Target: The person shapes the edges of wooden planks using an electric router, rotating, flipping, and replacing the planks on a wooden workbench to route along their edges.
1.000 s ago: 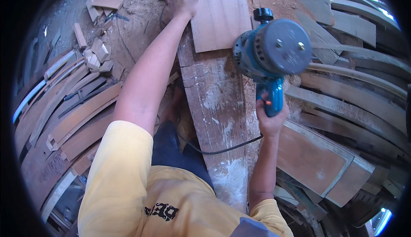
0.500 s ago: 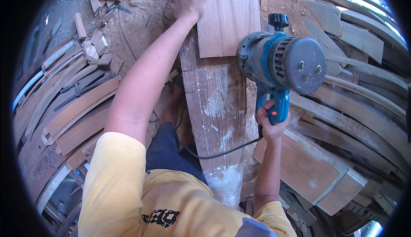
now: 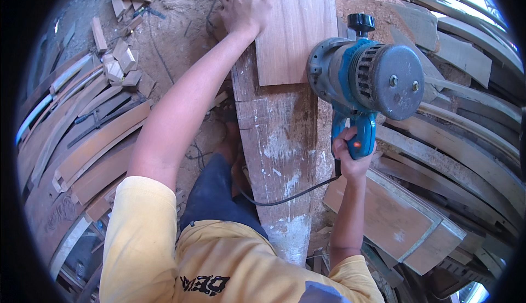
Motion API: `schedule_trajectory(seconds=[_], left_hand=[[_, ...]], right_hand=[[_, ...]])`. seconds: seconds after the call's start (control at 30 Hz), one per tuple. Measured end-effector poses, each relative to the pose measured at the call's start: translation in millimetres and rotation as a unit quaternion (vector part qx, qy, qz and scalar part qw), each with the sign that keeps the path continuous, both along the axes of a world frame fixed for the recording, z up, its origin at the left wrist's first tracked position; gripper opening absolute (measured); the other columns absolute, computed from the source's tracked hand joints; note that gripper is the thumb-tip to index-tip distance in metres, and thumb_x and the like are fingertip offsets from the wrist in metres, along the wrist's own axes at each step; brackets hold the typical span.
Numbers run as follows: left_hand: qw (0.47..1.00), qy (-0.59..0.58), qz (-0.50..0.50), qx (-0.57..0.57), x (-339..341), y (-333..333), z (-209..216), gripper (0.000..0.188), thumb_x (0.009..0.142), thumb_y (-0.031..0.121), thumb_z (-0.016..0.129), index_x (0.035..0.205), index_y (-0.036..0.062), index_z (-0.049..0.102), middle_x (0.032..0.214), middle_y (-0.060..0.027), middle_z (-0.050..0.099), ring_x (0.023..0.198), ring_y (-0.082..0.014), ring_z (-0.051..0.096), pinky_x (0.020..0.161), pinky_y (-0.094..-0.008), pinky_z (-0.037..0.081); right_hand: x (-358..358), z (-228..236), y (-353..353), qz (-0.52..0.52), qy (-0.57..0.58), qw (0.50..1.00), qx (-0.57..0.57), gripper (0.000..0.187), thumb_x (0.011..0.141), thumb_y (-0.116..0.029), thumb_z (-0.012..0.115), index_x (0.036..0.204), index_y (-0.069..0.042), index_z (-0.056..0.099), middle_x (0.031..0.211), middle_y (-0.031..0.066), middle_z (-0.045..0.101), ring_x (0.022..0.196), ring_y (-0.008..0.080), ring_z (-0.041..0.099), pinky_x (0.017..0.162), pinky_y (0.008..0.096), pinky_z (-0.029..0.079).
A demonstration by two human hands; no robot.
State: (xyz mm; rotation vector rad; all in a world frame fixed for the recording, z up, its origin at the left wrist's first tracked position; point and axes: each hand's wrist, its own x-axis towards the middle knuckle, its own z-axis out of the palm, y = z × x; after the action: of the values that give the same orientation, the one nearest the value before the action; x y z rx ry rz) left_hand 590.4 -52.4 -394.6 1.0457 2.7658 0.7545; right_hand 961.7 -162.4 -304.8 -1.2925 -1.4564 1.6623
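Note:
My right hand is wrapped round the blue loop handle of a router, a teal power tool with a round grey motor housing and a black knob. Its round base rests against the right edge of a wooden board, so the tool lies on its side. Spread over the board's left edge, my left hand presses with fingers apart. Beneath the board is a worn, paint-spattered workbench plank. A black cord runs from the handle across the plank toward my legs.
Curved timber pieces are stacked on the left, and more curved slats lie on the right. Small wood offcuts sit on the dusty ground at upper left. A flat brown panel lies to the right of the plank.
The board's near end appears slightly lower and further right in view. The router, still in my right hand, has shifted slightly right along with it. My left hand stays on the board.

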Motion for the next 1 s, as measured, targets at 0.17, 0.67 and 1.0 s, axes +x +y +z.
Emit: schedule_trajectory(seconds=[0.17,0.67,1.0], left_hand=[[1.0,-0.003,0.006,-0.016,0.1,3.7,8.4,0.076,0.098,0.061,0.058,0.157,0.014,0.05,0.17,-0.0272,0.025,0.151,-0.0487,0.036,0.117,-0.0585,0.04],[1.0,0.016,0.007,-0.024,-6.4,3.7,0.1,0.076,0.098,0.058,0.059,0.159,0.0125,0.049,0.168,-0.0293,0.027,0.152,-0.0447,0.036,0.118,-0.0622,0.034],[1.0,-0.024,0.002,-0.013,-7.8,6.9,6.6,0.077,0.099,0.055,0.06,0.159,0.0098,0.047,0.168,-0.0305,0.024,0.153,-0.0481,0.031,0.123,-0.0629,0.027]], right_hand=[[-10.7,-4.4,13.3,-0.015,0.018,1.0,-0.006,0.016,0.081,0.006,0.07,0.091,-0.001,0.06,0.079,0.0044,0.062,0.067,0.0119,0.058,0.062,0.0284,0.049],[-54.7,-14.0,55.9,-0.015,0.071,0.997,-0.008,0.021,0.079,0.011,0.06,0.097,0.0,0.057,0.077,0.0061,0.06,0.058,0.011,0.055,0.051,0.0268,0.045],[-87.8,-13.9,93.2,-0.003,0.088,0.996,0.0,0.023,0.08,0.013,0.059,0.099,0.001,0.057,0.075,0.0057,0.059,0.056,0.0111,0.055,0.05,0.0275,0.044]])
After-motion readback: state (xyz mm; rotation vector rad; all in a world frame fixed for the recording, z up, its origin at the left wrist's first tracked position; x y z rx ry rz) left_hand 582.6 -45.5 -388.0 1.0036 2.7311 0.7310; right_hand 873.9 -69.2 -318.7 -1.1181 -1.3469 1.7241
